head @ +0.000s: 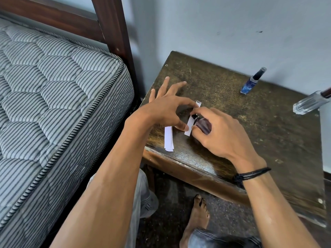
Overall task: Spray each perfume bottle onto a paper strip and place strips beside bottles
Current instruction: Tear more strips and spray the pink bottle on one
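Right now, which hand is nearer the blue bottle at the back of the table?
Right. The right hand, holding the dark bottle, sits in front of the blue bottle; the left hand, pinching a paper strip, is farther left.

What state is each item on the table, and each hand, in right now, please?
Left hand: pinches the paper strip.
Right hand: grips the dark bottle, nozzle at the strip.
Spare strips: stacked flat on the table.
Blue bottle: standing, capped.
Clear bottle: standing, capped.

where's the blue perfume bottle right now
In the head view, the small blue perfume bottle stands upright toward the far right of the worn wooden table, by the wall, left of the clear glass bottle.
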